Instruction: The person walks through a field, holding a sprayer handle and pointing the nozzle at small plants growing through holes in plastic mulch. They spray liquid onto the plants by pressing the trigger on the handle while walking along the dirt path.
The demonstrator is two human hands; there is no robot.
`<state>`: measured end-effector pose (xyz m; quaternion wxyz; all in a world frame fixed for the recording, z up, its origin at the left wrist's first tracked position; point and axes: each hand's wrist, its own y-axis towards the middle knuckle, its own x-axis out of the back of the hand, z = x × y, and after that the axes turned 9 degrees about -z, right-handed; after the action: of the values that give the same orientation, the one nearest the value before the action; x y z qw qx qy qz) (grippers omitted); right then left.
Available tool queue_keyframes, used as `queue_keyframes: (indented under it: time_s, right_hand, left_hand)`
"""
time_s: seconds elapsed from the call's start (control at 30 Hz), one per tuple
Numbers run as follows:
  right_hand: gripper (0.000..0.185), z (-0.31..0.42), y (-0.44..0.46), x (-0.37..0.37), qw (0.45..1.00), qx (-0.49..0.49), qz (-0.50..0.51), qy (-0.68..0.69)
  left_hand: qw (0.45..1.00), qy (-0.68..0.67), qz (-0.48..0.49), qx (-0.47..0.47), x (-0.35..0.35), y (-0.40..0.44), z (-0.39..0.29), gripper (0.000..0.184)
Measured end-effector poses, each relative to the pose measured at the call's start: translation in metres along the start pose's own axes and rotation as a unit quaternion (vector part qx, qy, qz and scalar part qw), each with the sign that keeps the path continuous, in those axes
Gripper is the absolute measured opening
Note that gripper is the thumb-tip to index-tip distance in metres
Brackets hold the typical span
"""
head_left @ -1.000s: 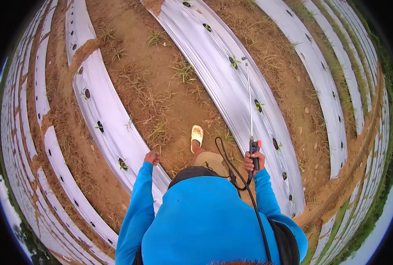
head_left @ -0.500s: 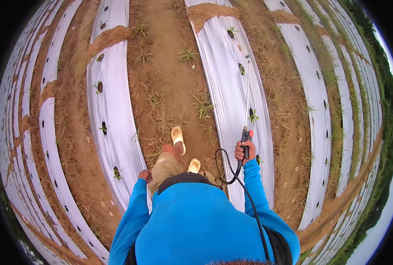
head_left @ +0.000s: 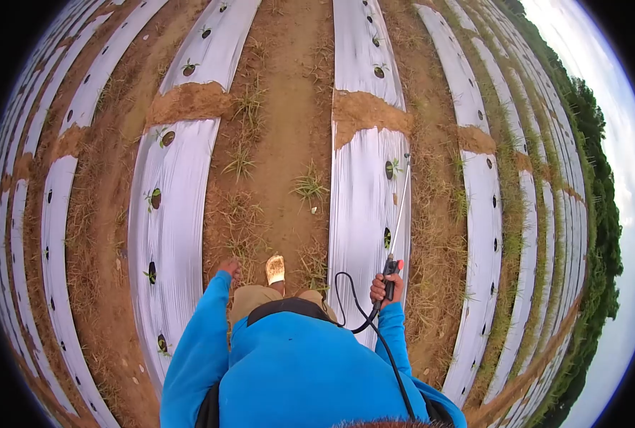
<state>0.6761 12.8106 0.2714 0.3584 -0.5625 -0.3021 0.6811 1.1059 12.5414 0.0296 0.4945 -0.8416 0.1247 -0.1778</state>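
My right hand (head_left: 386, 288) is wrapped around the black grip of a spray wand (head_left: 401, 207), which has a red part near the top of its handle. The thin metal lance points forward over a plastic-covered bed (head_left: 360, 214), its nozzle near a planting hole with a small seedling (head_left: 394, 168). From the handle a black hose (head_left: 386, 342) loops and runs back along my right arm. My left hand (head_left: 229, 269) hangs low beside my left hip, over the dirt path, its fingers loosely curled with nothing visible in them.
Another plastic-covered bed (head_left: 171, 214) with seedlings in holes lies to my left. Between the beds runs a dirt path (head_left: 278, 143) with grass tufts (head_left: 309, 187). Soil mounds (head_left: 371, 114) cross the beds ahead. More rows stretch to both sides; trees (head_left: 588, 164) stand at right.
I have walked forward along the path, and the soil mounds and grass tufts are nearer. The wand has advanced along the right bed to other holes. My left hand has swung forward.
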Motion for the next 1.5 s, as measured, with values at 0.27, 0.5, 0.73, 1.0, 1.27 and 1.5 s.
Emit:
queue_keyframes:
  time_s: [0.27, 0.5, 0.73, 1.0, 1.27, 1.5]
  right_hand:
    - [0.019, 0.099, 0.13, -0.15, 1.0, 0.001, 0.012, 0.0]
    - [0.021, 0.221, 0.307, -0.269, 0.999, -0.014, -0.021, -0.021]
    - [0.02, 0.334, 0.408, -0.406, 0.996, -0.069, 0.047, 0.013]
    - [0.019, 0.42, 0.535, -0.549, 0.997, -0.021, 0.027, -0.063]
    - [0.021, 0.485, 0.626, -0.673, 0.999, -0.013, 0.047, -0.013]
    - [0.02, 0.573, 0.708, -0.821, 0.997, 0.001, 0.08, -0.004]
  left_hand:
    - [0.967, -0.08, 0.118, -0.214, -0.062, 0.062, -0.303, 0.022]
    - [0.998, -0.033, -0.034, 0.045, -0.042, 0.179, -0.328, 0.02]
    - [0.854, 0.404, -0.182, -0.273, -0.039, 0.142, -0.364, 0.033]
    - [0.986, -0.089, -0.087, 0.113, -0.056, 0.26, -0.572, 0.027]
    - [0.983, -0.057, -0.016, 0.176, -0.043, 0.422, -0.82, 0.016]
    - [0.98, -0.081, 0.052, -0.175, -0.084, 0.511, -1.153, 0.024]
